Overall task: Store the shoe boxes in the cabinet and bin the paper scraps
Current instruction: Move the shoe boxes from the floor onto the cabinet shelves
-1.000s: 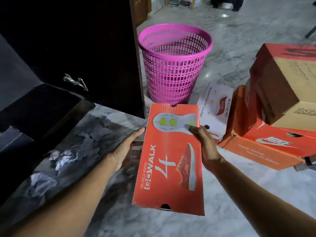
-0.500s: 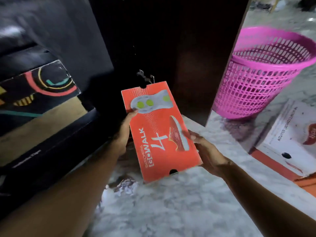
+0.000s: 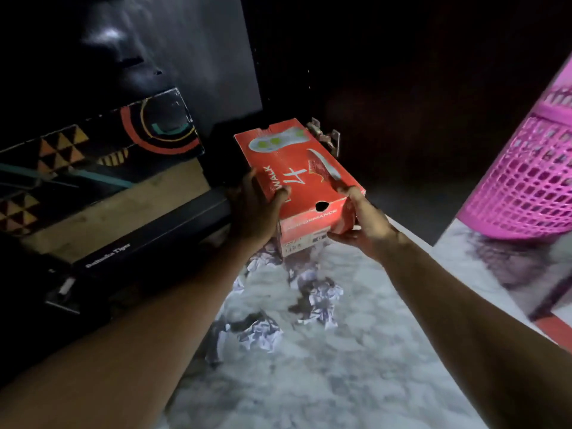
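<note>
Both hands clamped on red Skechers shoe box [image 3: 298, 178], left hand [image 3: 257, 209] at its 9 o'clock side, right hand [image 3: 366, 226] at 4 o'clock corner, crumpled paper scraps [image 3: 322, 300] on floor below, pink basket [image 3: 526, 181] at 3 o'clock.

The orange shoe box [image 3: 297, 168] is showing, on its lid, the white letters "WALK" and a large numeral "4" beside a printed shoe; the start of that word is lying hidden under the left hand [image 3: 257, 209]. Its near end face is carrying the word "PERFORMANCE" in pale capitals, with a white sticker below whose print is too small to read. The black shoe box [image 3: 148, 243] at left is displaying "Onitsuka Tiger" in white along its side.
</note>
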